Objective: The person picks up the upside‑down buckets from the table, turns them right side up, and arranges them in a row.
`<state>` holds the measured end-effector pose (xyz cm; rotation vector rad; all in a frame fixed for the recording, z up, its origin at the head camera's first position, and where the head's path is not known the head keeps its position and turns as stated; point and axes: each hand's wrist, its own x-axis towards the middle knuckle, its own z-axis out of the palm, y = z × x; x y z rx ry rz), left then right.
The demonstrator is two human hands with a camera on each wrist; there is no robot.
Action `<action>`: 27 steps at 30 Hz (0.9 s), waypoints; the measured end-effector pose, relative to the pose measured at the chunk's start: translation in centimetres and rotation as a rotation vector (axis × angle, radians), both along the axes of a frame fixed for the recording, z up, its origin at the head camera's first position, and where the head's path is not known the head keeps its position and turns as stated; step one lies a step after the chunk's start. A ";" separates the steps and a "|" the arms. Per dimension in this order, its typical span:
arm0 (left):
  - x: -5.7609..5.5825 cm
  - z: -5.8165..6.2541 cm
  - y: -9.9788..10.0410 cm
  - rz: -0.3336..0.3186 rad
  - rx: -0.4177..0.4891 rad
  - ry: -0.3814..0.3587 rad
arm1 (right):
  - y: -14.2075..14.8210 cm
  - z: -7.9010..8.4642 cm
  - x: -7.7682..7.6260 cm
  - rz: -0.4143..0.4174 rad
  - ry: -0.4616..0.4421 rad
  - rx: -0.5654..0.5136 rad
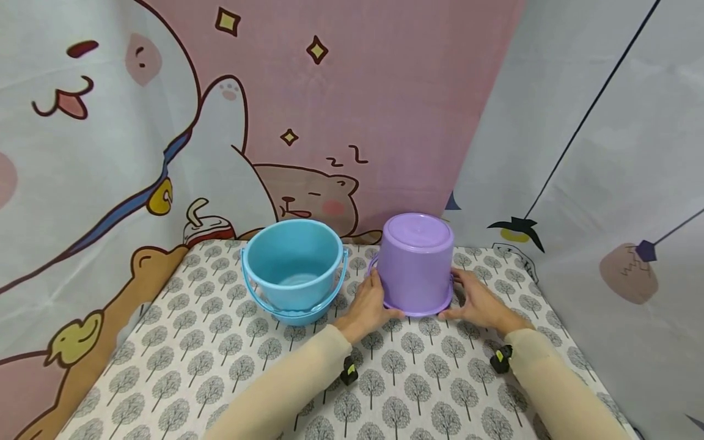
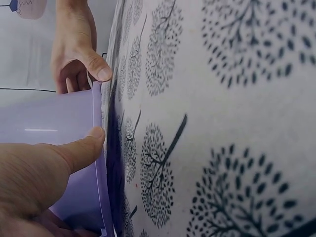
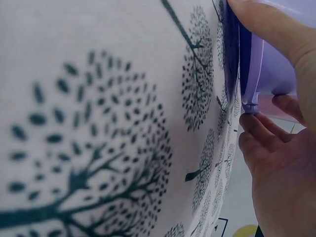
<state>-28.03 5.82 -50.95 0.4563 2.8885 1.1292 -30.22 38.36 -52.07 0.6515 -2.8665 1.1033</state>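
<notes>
A purple bucket (image 1: 416,269) stands upside down at the right of the table, its base facing up and its rim low over the cloth. My left hand (image 1: 367,307) grips its left side, with the thumb lying on the rim in the left wrist view. On the opposite side my right hand (image 1: 477,304) holds the bucket near the rim, thumb in front and fingers round the side. In the right wrist view the rim (image 3: 254,69) shows between that thumb and the fingers. Part of the purple handle (image 1: 372,264) sticks out on the left.
Left of the purple bucket, a light blue bucket (image 1: 294,260) stands upright, its handle hanging down in front. Both are on a tree-patterned tablecloth (image 1: 352,403). A cartoon-printed curtain (image 1: 385,91) rises behind and along the sides of the table.
</notes>
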 end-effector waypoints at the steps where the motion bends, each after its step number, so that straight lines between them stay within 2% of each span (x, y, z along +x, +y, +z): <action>1: 0.1 0.1 -0.1 -0.001 -0.004 0.000 | 0.1 0.1 0.2 -0.008 0.008 0.010; 8: 0.6 0.7 -0.2 -0.024 0.028 0.014 | 0.4 0.2 1.1 0.014 0.043 0.008; 17: 1.5 1.7 -0.6 -0.035 0.011 0.006 | 0.9 0.1 2.0 -0.017 0.075 0.011; 23: 1.8 1.8 -0.8 -0.038 0.044 0.008 | 1.2 0.2 2.4 -0.055 0.153 0.048; 27: 1.9 1.9 -1.0 -0.035 0.087 -0.008 | 1.3 0.3 2.7 -0.068 0.243 0.073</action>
